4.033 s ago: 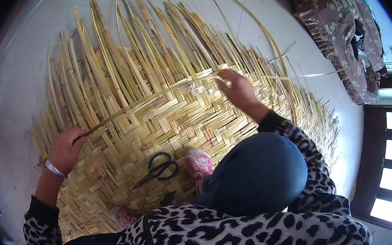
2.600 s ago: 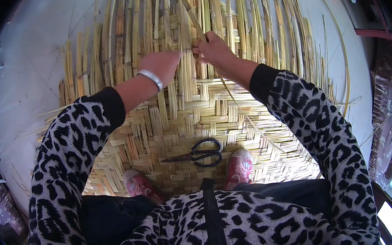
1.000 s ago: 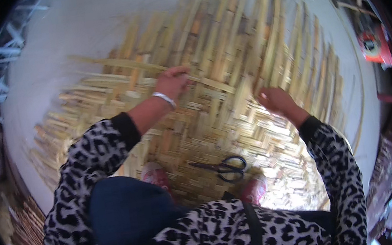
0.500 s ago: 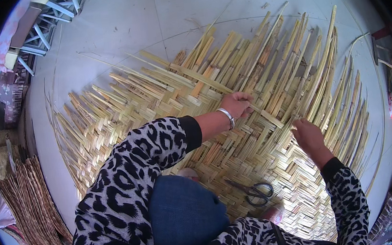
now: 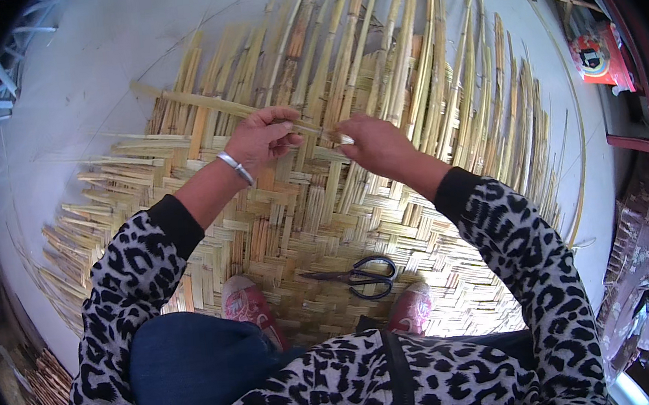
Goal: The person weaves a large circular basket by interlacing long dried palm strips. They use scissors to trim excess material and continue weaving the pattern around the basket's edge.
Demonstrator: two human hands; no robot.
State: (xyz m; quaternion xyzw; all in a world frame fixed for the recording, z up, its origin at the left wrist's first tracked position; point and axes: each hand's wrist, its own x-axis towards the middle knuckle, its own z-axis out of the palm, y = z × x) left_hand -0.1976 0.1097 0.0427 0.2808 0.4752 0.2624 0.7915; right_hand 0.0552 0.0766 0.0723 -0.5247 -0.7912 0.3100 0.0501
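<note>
Red printed pkt (image 5: 602, 56), L hand (image 5: 258, 138) w/ cane strip (image 5: 203, 101)

Hands (image 5: 261, 139) closer together than half-second ago; right one (image 5: 375, 146) nearer left.

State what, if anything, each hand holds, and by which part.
The left hand holds a flat cane strip partway along its length; whether the right hand grips it too cannot be told.
</note>
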